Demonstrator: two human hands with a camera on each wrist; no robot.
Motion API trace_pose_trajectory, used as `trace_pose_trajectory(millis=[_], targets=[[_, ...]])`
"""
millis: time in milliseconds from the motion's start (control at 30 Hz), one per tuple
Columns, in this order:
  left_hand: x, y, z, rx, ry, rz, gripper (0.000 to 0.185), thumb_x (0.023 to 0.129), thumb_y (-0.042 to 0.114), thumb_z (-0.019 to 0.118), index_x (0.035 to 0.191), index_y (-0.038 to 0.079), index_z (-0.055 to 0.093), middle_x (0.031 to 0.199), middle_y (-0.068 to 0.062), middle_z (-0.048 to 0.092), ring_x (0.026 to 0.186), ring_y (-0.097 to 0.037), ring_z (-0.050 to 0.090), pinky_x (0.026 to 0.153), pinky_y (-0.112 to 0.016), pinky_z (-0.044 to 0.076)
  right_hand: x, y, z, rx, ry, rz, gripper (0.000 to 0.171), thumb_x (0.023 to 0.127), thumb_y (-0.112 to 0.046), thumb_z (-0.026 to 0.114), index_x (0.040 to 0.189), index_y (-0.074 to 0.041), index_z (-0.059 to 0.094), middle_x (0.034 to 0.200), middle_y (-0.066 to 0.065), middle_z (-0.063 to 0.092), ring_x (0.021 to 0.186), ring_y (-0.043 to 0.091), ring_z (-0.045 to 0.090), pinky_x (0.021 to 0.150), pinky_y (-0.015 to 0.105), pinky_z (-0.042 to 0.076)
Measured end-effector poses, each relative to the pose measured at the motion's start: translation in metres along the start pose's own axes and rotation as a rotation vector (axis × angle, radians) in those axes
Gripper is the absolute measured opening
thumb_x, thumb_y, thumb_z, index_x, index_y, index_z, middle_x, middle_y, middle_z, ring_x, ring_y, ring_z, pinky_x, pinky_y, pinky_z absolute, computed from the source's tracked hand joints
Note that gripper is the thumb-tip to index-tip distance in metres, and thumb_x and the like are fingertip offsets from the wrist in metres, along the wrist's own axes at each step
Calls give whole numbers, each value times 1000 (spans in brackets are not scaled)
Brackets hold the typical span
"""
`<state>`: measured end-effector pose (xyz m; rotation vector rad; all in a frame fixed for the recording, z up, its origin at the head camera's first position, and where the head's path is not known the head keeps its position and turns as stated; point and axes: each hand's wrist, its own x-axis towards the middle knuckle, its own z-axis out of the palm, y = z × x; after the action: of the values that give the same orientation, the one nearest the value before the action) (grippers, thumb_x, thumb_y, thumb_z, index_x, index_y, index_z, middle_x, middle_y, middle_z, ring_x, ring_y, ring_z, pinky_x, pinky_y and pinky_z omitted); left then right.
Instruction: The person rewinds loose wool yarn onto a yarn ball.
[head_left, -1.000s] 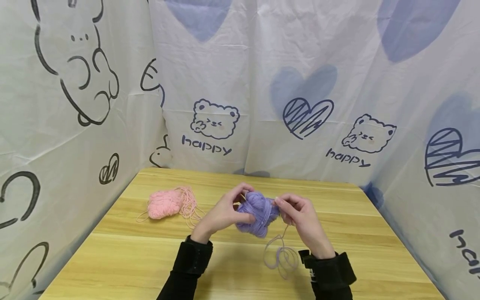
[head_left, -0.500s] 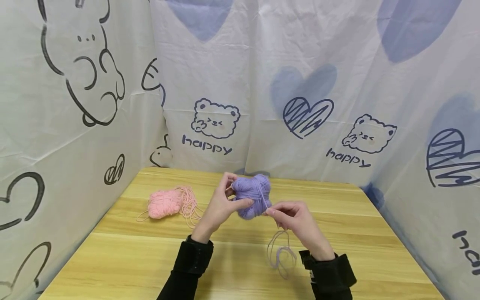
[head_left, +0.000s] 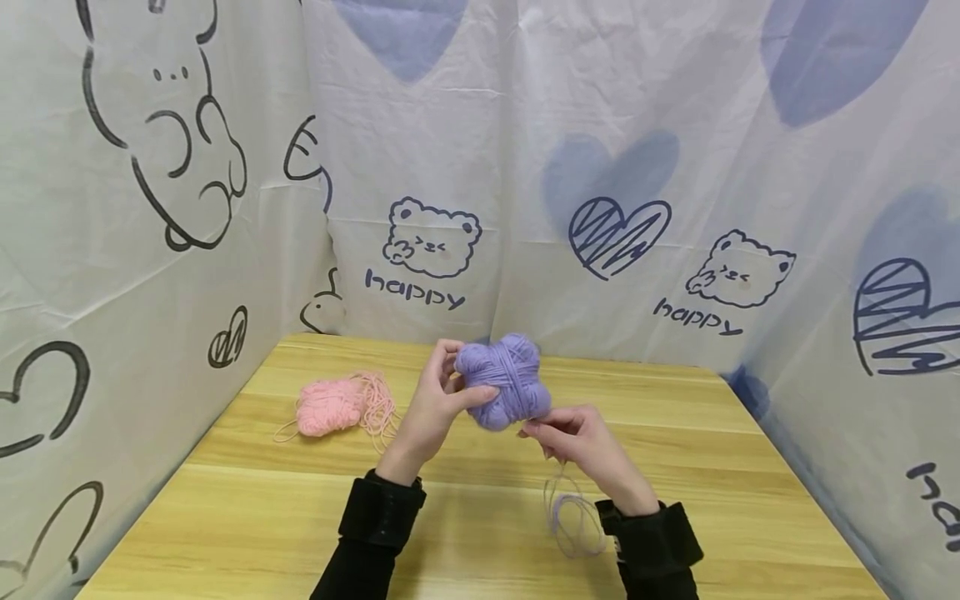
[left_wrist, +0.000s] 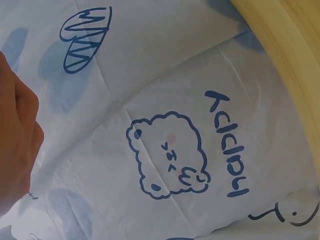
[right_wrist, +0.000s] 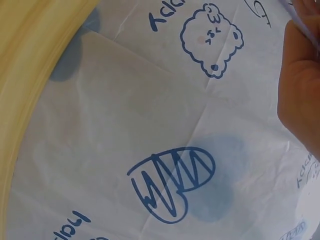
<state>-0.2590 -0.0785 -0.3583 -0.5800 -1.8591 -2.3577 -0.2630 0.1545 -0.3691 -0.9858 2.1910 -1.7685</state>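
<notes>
Purple yarn ball (head_left: 502,381) held up above the far middle of the wooden table (head_left: 225,517), not resting on it. Left hand (head_left: 435,408) grips the ball from its left side, thumb across the near face, fingers curled round the far side. Right hand (head_left: 577,442) sits just below and right of the ball, fingertips pinched on a purple strand (head_left: 525,421) that runs up onto the ball. Hands close together, the ball between and above them. Below the right hand, the loose purple yarn (head_left: 573,521) trails down and lies in loops on the table, beside the right black sleeve (head_left: 652,546). Left black sleeve (head_left: 378,517) over the near part of the table.

Pink yarn ball (head_left: 326,408) lies on the table to the left, well apart from the hands, with a tangle of pink strands (head_left: 378,408) touching its right side.

White cloth (head_left: 675,125) hangs behind and to both sides, printed with bears, blue hearts and the word "happy". Wrist views show mostly this cloth and a table edge (left_wrist: 285,55); only a sliver of each hand, grip not readable there.
</notes>
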Motion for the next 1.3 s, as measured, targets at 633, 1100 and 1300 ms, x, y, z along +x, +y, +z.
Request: trace_pose_trajectory(millis=[633,1100,1300], targets=[[-4,4,-9,-201,-379,62,55,77,-6,61,124,18,43,116,-3,51,101,-15,58,85,-28,53,-6,3,-12,111,-161,-6,10,94,-3,53,86,-7,57,67,-7,48,57,5,43,47,25,36],[-6,4,-7,-131,-567,69,54,77,6,70,124,17,45,115,-2,57,101,-15,59,85,-30,53,-6,5,-17,174,-99,39,15,98,-12,51,87,-13,61,71,-9,51,59,4,43,48,25,33],[-7,2,-5,75,-577,15,58,72,6,70,125,9,47,114,-4,59,101,-18,59,89,-37,53,-7,0,-15,231,36,82,19,100,-17,50,83,-16,61,66,-11,45,56,3,39,49,25,27]])
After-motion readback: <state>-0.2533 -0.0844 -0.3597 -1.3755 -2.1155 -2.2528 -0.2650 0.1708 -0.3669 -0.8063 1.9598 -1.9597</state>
